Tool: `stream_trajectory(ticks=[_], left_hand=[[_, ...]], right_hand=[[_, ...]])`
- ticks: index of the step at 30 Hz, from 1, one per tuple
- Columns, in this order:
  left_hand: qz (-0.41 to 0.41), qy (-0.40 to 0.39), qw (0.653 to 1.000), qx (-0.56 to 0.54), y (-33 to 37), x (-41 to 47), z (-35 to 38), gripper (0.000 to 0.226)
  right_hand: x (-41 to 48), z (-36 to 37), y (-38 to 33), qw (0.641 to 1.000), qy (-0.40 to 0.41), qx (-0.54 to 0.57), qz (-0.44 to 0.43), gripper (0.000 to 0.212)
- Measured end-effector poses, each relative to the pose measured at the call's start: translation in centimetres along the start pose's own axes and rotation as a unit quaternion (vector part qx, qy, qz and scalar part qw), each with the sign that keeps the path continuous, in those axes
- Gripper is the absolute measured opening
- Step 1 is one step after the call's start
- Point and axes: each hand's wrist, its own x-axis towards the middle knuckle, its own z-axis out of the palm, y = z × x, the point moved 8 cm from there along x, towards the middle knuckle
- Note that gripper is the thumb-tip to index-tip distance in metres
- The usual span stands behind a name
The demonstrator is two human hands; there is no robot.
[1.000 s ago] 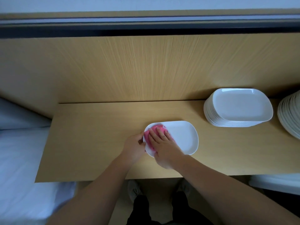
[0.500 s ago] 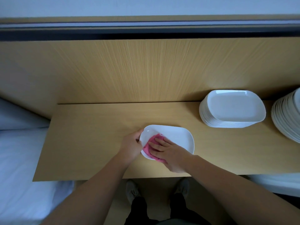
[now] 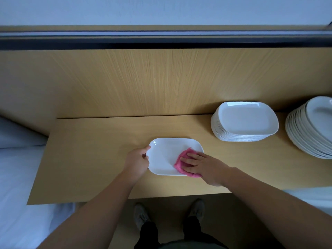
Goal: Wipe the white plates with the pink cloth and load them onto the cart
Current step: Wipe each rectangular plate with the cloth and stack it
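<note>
Since the earlier frames, the right hand (image 3: 206,166) has carried the pink cloth (image 3: 180,163) from the left end of the white plate (image 3: 167,155) to its near right corner. Its fingers lie flat and press the cloth down. The left hand (image 3: 137,159) grips the plate's left rim. The plate lies flat on the table (image 3: 89,159), near its front edge.

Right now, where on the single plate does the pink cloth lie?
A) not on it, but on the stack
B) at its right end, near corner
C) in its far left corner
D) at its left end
B: the right hand presses the pink cloth flat on the near right corner of the plate, while the left hand holds the left rim.
</note>
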Motion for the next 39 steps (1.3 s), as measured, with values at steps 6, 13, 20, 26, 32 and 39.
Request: stream_trajectory(ticks=[6,13,20,26,32,39], left_hand=[[0.016,0.005,1.000,0.025,0.4,-0.2,0.0,0.047],[0.125,-0.013,0.960,0.250,2.3,-1.4,0.3,0.053],[0.258,-0.148,0.858,0.420,2.5,-4.9,3.6,0.061],[0.228,-0.126,0.846,0.466,2.1,-4.2,4.4,0.056],[0.278,-0.117,0.824,0.480,1.4,-3.9,4.7,0.058],[0.352,-0.063,0.840,0.407,4.7,-4.4,2.7,0.035]], right_hand=[[-3.0,-1.5,1.5,0.999,-0.011,-0.033,0.042,0.056],[-4.8,-4.4,4.5,0.944,0.201,0.201,0.170,0.066],[-5.7,-5.6,4.2,0.826,0.278,0.428,0.241,0.036],[-7.0,-5.4,4.3,0.808,0.299,0.422,0.282,0.059],[-7.9,-6.4,3.8,0.794,0.330,0.435,0.267,0.061],[-9.6,-9.4,4.1,0.771,0.377,0.447,0.253,0.061]])
